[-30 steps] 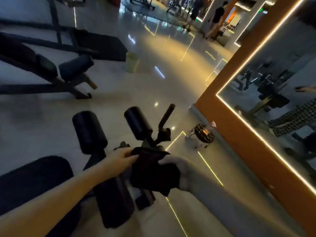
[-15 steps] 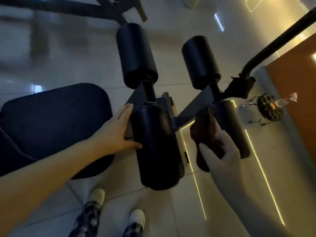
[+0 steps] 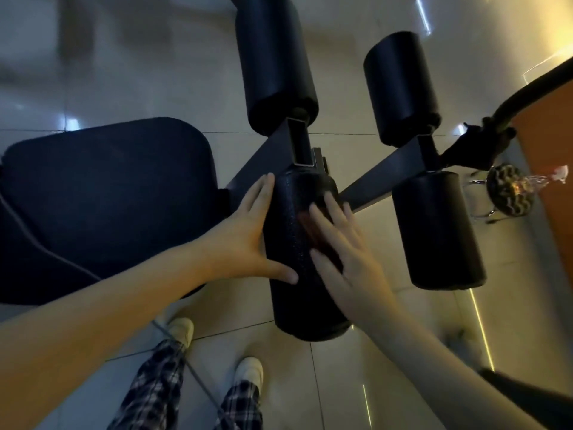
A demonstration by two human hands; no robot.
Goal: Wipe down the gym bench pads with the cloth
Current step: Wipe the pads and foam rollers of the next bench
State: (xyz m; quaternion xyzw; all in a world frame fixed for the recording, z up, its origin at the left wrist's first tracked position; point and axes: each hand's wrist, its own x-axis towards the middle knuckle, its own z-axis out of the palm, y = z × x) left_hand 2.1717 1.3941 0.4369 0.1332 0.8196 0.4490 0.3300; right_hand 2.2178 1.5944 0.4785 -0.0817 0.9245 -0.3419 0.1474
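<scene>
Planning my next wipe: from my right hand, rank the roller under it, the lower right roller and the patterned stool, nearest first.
1. Middle roller: under the right hand, pressed through the cloth.
2. Lower right roller: next over, rightward.
3. Patterned stool: far right.
</scene>
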